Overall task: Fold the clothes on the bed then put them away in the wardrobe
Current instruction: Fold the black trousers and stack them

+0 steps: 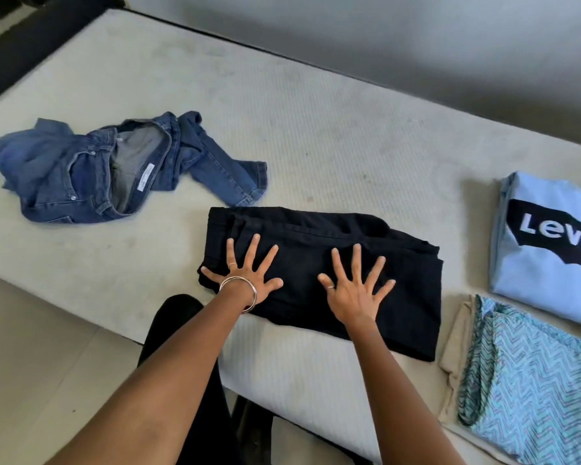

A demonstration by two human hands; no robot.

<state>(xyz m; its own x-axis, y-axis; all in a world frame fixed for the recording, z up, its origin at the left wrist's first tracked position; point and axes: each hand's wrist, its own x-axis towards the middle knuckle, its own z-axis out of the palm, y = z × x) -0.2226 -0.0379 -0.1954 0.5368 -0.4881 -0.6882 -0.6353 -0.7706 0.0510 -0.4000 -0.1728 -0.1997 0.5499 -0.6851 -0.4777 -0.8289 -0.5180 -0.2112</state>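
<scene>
Folded black trousers (pixel 406 297) lie near the front edge of the bed (pixel 282 112). My left hand (pixel 245 273), with bangles at the wrist, presses flat on their left part, fingers spread. My right hand (pixel 356 286) lies flat on the middle of the trousers, fingers also spread wide. Crumpled blue jeans (pixel 81 172) lie unfolded on the left of the mattress. At the right, a folded light blue T-shirt (pixel 544 273) with a black Levi's logo sits beside a folded turquoise zigzag-patterned garment (pixel 534 391), which rests on a beige piece of cloth (pixel 453 347).
The bare cream mattress stretches back to a grey wall (pixel 416 45). A dark bed frame (pixel 21 45) runs along the far left. My black-clad legs (pixel 188 380) stand on pale floor tiles (pixel 47 347) against the mattress's front edge.
</scene>
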